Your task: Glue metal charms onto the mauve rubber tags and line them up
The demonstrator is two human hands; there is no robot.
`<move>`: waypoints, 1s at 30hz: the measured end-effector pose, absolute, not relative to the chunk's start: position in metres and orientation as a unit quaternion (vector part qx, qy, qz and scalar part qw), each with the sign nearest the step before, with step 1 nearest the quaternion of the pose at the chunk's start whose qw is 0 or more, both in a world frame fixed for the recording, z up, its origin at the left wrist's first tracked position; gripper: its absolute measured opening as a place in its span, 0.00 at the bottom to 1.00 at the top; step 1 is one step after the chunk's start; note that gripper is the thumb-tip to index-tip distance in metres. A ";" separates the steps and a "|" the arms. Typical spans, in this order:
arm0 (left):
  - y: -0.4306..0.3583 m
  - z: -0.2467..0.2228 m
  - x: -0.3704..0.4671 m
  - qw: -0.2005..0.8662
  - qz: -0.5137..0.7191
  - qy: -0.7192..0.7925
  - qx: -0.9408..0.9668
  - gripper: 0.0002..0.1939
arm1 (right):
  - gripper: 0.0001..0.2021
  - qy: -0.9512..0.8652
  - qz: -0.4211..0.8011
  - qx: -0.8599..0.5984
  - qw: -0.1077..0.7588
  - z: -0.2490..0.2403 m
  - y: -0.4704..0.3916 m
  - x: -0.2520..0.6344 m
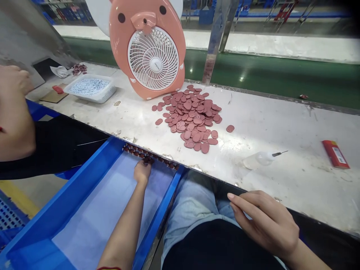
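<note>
My left hand (143,171) reaches into the far end of a blue plastic bin (81,191) beside me. Its fingers are closed on a small dark brown piece (147,160), mostly hidden by them. Similar dark brown pieces (135,150) stand in a row along the bin's far end, on a white sheet (112,210) lining the bottom. Over my lap hangs my right hand (264,217), fingers stretched out and nothing visible in them. On the bench beyond lies a heap of flat, oval, reddish-brown pieces (194,116), some with small holes.
A pink animal-shaped fan (119,45) stands behind the heap. A needle-tipped squeeze bottle (257,160) and a red box (336,154) lie at right. At left are a white tub (102,95) of speckled material and another person's arm (17,120). A green conveyor (270,75) runs behind.
</note>
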State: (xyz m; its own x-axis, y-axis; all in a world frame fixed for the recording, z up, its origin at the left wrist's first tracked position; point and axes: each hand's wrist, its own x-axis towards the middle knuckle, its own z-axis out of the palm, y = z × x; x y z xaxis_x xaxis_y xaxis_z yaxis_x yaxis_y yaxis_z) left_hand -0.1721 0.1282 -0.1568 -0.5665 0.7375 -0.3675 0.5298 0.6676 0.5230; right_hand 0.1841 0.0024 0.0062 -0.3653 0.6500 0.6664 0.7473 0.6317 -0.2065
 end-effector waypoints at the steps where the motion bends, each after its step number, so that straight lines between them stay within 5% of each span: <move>1: 0.130 -0.159 -0.173 0.289 0.173 0.866 0.369 0.24 | 0.19 -0.822 -0.066 -0.427 0.371 0.006 0.002 0.186; 13: 0.131 -0.157 -0.168 0.257 0.187 0.867 0.385 0.23 | 0.24 -0.796 -0.077 -0.456 0.390 0.002 0.006 0.210; 21: 0.099 -0.090 -0.119 -0.020 0.414 0.808 0.420 0.31 | 0.17 -0.633 -0.072 -0.625 0.451 -0.020 0.013 0.241; 26: 0.112 -0.031 -0.063 0.054 0.323 0.664 0.672 0.18 | 0.38 -0.567 0.082 -0.735 0.362 -0.028 0.043 0.240; 30: 0.128 -0.002 -0.041 0.092 0.246 0.629 0.731 0.14 | 0.29 -0.546 0.188 -0.734 0.357 -0.023 0.059 0.236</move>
